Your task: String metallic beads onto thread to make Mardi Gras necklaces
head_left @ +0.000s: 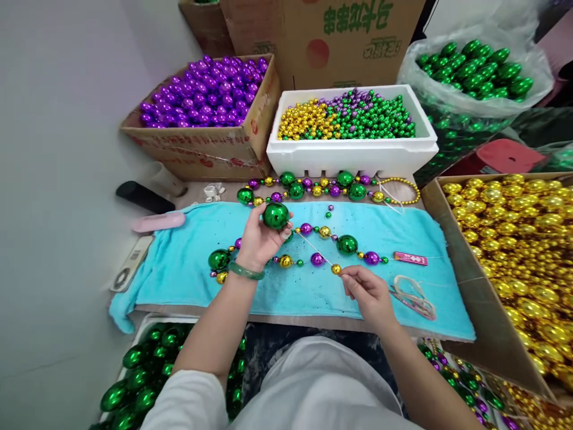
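beads cross a blue towel; left hand cups one, right pinches, seemingly, gold.

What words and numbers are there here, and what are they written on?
"串": green, repeated in a row on the big cardboard box at the back; the writing is upside down, and I can't read its other characters surely.
Smaller green print, same box: too small.
Red writing on the purple beads' box: too blurred.
Print on the pink strip: too small.
I can't make out any numbers.
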`<state>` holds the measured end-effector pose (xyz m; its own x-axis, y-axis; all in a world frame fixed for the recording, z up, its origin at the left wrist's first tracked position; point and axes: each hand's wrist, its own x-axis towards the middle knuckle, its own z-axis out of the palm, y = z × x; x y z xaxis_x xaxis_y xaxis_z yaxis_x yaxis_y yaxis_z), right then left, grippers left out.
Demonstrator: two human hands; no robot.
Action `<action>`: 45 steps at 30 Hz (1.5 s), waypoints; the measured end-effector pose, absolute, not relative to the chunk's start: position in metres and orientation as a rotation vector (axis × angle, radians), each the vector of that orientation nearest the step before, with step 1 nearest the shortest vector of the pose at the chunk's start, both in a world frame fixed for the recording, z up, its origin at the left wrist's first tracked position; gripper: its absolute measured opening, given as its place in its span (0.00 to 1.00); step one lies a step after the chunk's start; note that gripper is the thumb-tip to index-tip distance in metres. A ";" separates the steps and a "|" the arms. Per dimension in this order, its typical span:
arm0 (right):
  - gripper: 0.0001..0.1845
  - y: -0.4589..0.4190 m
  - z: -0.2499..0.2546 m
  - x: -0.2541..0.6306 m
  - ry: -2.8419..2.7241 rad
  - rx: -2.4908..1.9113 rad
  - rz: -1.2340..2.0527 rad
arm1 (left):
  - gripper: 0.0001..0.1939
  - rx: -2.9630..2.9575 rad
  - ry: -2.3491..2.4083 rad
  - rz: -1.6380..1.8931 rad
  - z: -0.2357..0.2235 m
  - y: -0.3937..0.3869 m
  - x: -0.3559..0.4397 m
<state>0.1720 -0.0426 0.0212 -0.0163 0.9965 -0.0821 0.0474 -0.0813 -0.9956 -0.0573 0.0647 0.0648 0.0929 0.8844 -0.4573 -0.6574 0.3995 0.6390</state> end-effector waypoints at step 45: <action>0.18 -0.042 0.004 0.182 -0.852 -1.323 1.475 | 0.33 1.184 0.785 0.852 0.044 0.014 0.007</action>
<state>0.1819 -0.0417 0.0042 0.0313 0.9459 -0.3229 -0.1936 -0.3112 -0.9304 0.0067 0.0137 0.0438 0.4695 0.8799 -0.0732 -0.1447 0.1584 0.9767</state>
